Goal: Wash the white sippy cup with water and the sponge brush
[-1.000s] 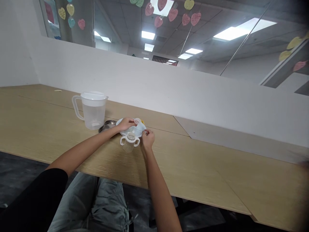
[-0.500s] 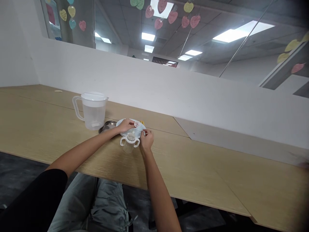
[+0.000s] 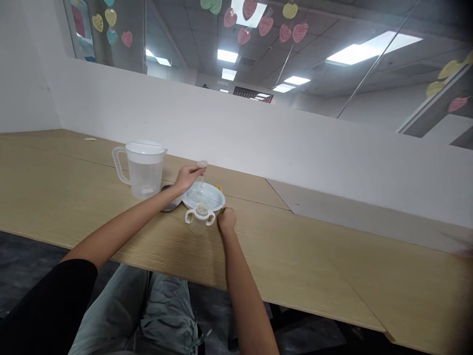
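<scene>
L slv [image 3: 55, 301]: blk, short | trsrs [image 3: 166, 301]: gry-grn, wrinkled | tie cord [image 3: 201, 337]

Table [image 3: 295, 251], pale wood-toned top, seams running along and across. Set directly on it: one translucent pitcher [image 3: 146, 172], upright, handle to the left; one dark metal dish [image 3: 172, 206], partly hidden by a forearm; one white plate [image 3: 213, 201]; just before the plate, one clear bottle [image 3: 198, 225] with two white handles, upright. Behind the plate, one small yellow item [image 3: 219, 188], apparently on the tabletop; far left, one pale flat scrap [image 3: 90, 139].
</scene>
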### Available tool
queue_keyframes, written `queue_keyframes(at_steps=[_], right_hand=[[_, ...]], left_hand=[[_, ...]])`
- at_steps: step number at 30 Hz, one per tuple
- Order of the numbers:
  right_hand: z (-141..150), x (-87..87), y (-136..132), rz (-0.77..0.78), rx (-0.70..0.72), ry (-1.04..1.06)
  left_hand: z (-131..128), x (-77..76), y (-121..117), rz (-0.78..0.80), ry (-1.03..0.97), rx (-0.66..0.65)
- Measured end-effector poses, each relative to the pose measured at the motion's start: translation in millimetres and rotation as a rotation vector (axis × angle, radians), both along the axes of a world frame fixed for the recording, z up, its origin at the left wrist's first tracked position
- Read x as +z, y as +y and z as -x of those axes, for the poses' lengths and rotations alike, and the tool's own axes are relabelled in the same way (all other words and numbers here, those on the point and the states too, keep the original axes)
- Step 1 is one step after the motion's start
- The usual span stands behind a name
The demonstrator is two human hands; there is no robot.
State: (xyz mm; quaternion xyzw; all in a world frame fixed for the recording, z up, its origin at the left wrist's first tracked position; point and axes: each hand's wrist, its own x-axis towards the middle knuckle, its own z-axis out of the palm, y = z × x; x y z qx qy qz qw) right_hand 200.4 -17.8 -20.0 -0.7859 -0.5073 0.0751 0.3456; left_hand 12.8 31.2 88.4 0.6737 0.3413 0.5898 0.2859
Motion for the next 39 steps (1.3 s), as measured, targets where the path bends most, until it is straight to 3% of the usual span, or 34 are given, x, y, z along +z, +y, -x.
queue_keyframes(at_steps=[3,5,8,11,13,16,19,22,27,35,39], right_hand=[[-2.9,9.2,-4.8,0.02,-0.085,0.005],[-5.9,17.9,-8.5,-0.011,-0.158,0.011],[-6.3,28.9,-14.3,-0.227,-0.236,0.036],[-0.5,31.9,-18.4,-0.505,-0.149,0.042],[4.0,29.9,-18.8,-0.584,-0.01,0.0],[7.2,25.2,-16.0,-0.595,0.097,-0.084],[5.5,22.1,-12.7,-0.58,0.003,-0.123],[3.7,20.1,-11.8,-0.582,-0.034,-0.152],[7.0,15.7,-12.5,-0.613,0.107,-0.27],[7.2,10.6,-10.4,-0.699,0.157,-0.348],[6.7,9.9,-10.1,-0.697,0.117,-0.346]], left_hand=[[3.9,9.3,7.3,-0.08,-0.055,0.066],[4.9,14.0,11.1,-0.087,-0.076,0.039],[4.5,18.9,10.8,0.012,-0.076,-0.051],[4.2,20.8,3.8,0.041,0.092,-0.034],[4.5,20.6,-1.5,-0.005,0.241,0.003],[5.1,18.9,-6.5,-0.047,0.357,0.048],[5.5,18.0,-7.1,-0.019,0.381,0.081],[5.0,19.6,-6.1,-0.031,0.319,0.104],[2.5,24.9,-5.9,-0.098,0.215,0.214],[2.3,25.8,-4.5,-0.075,0.223,0.205],[4.9,23.5,2.3,-0.064,0.124,0.128]])
